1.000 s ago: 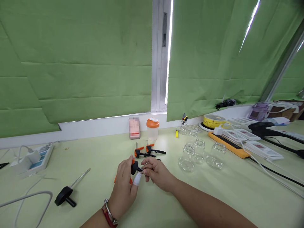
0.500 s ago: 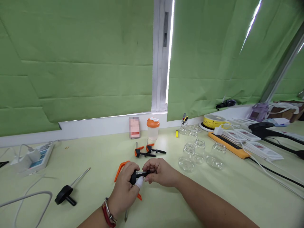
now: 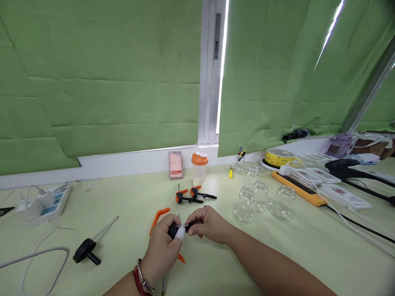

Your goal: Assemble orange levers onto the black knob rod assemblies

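Observation:
My left hand (image 3: 162,244), with a white wrap on its thumb, closes around a black part (image 3: 173,231) low over the table. Its thumb and fingers hide much of the part. Opposite it, my right hand (image 3: 211,224) pinches a black, stick-like piece (image 3: 191,225). A thin metal rod (image 3: 182,225) spans the short gap between the two. Behind my left hand an orange strip (image 3: 159,216) shows, and another orange tip pokes out below. Two black-and-orange assemblies with black handles (image 3: 189,200) lie just beyond my hands.
To the left lie a black knob with a metal shaft (image 3: 86,250) and a power strip (image 3: 55,203) with cables. Several clear glass jars (image 3: 243,209) stand at right, near an orange-edged power strip (image 3: 298,189). An orange-lidded cup (image 3: 199,166) stands by the wall.
The black piece in my right hand has shifted relative to the part in my left hand, and more thin rod shows between them. The camera view has moved slightly.

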`<control>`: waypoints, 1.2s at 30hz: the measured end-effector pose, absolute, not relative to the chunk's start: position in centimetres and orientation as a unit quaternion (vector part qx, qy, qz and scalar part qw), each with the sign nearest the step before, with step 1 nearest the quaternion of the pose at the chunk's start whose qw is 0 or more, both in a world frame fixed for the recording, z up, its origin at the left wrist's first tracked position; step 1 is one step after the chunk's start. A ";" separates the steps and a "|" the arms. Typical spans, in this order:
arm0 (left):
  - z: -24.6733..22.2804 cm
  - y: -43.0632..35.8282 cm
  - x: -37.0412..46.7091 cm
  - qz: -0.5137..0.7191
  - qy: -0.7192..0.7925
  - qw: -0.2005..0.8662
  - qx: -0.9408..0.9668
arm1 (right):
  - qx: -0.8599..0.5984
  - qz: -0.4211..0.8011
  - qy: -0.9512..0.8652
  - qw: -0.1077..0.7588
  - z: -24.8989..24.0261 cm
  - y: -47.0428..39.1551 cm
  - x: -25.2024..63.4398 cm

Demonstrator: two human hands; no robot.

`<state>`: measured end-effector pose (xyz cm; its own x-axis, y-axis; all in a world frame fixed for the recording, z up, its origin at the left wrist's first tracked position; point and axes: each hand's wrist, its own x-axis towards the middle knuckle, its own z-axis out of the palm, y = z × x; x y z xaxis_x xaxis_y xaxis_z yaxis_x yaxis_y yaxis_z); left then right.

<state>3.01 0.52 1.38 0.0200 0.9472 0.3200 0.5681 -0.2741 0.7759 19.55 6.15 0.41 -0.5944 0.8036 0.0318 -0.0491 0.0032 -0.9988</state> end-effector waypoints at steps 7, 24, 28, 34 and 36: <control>1.6 0.4 2.5 0.391 0.539 0.166 0.728 | -0.262 0.636 -0.641 0.341 0.1 6.4 19.9; 2.0 0.0 2.6 0.354 0.544 0.138 0.748 | -0.246 0.714 -0.559 0.342 -1.6 6.4 19.4; 1.8 0.1 2.6 0.352 0.549 0.136 0.746 | -0.247 0.711 -0.557 0.351 -1.8 6.4 19.3; 2.0 0.2 2.5 0.356 0.535 0.126 0.756 | -0.247 0.711 -0.560 0.346 -1.8 6.4 19.2; 2.1 0.3 2.4 0.353 0.531 0.127 0.759 | -0.247 0.710 -0.562 0.345 -1.8 6.4 19.2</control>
